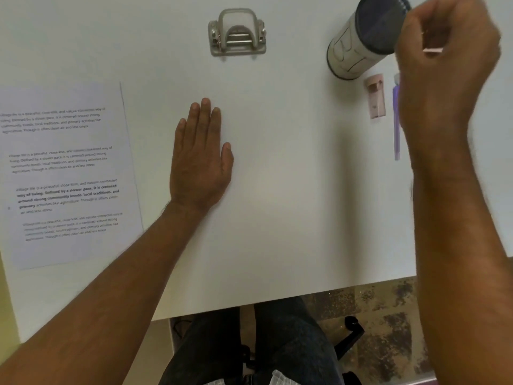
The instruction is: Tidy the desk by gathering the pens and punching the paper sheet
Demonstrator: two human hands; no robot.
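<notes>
Our left hand [201, 157] flat on white table [277, 190]; right hand [447, 68] pinches thin pink pen [433, 50] above cylindrical holder [361, 43]. Pen light, stiff, slippery; we'd grip mid-barrel.

Head-worn camera, looking steeply down, close over desk [277, 190]

An office desk: white desk [277, 218], hole punch [237, 33], printed sheet [66, 173] (text blurred), pen holder [363, 37].

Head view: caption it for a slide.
Left hand flat on the desk; right hand lifts a pen toward the holder.
</notes>
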